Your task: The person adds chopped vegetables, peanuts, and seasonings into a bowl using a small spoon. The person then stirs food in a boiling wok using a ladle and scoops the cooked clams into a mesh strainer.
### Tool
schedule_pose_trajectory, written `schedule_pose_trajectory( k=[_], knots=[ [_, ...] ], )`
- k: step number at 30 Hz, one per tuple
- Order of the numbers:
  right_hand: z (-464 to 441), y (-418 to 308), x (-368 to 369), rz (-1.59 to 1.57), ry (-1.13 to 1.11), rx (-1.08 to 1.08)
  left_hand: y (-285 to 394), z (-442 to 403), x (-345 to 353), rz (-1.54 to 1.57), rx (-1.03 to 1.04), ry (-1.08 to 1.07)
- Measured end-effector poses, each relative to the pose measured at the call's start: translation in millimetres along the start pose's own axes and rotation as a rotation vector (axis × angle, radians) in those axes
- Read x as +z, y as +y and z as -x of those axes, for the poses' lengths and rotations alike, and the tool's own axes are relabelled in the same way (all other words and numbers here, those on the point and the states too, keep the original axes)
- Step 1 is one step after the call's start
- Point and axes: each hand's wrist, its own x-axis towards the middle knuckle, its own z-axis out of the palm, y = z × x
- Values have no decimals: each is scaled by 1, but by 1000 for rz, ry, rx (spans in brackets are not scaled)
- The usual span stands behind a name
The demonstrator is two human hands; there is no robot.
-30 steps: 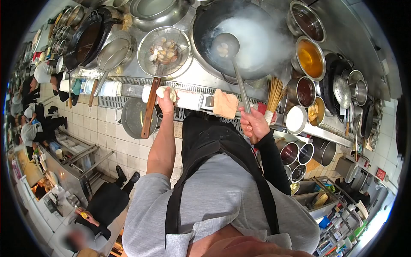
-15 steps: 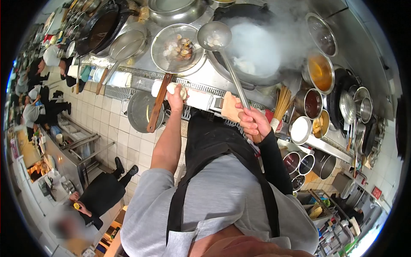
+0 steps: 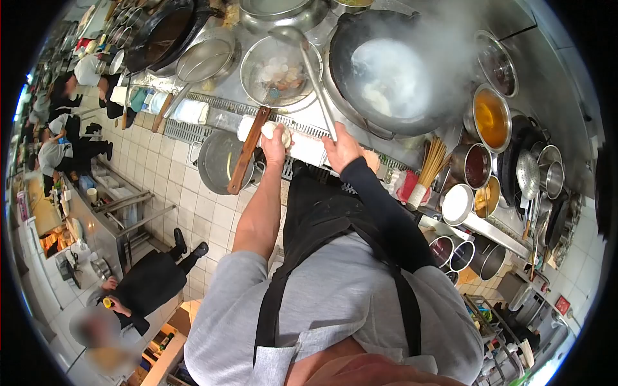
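Here, in the head view, the clams point(image 3: 288, 77) are already gathered in the strainer point(image 3: 256, 59), which sits near the front edge of the bench point(image 3: 225, 95), beside the steaming wok point(image 3: 347, 71). Its wooden handle point(image 3: 248, 154) juts past that edge. The left hand point(image 3: 275, 147) has its fingers closed on a white cloth point(image 3: 275, 130) against the handle. The right hand point(image 3: 343, 152) has its fingers closed around the shaft of the ladle point(image 3: 286, 35), whose bowl hangs tilted over the strainer's far rim, opposite the bench's front edge. The transfer looks well along, though the wok holds cloudy liquid, and whether any clams are left in it cannot be told.

Steam veils much of the wok; the pale patch there is unclear. The inside of the ladle is hard to read, the right fingertips are mostly hidden, and the cloth obscures how firmly the left fingers press the handle.
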Motion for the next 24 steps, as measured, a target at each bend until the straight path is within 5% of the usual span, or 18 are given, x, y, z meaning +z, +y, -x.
schedule_pose_trajectory(
  k=[11, 14, 21, 24],
  knots=[
    [67, 152, -127, 131, 571, 18, -5, -5, -3, -37, 9, -58],
    [86, 164, -128, -145, 433, 451, -3, -4, -3, -29, -18, -69],
    [112, 139, -139, -1726, -47, 550, 2, 0, 1, -67, -21, -57],
    [113, 114, -109, -1180, 102, 580, 0, -2, -2, -73, -22, -59]
  ],
)
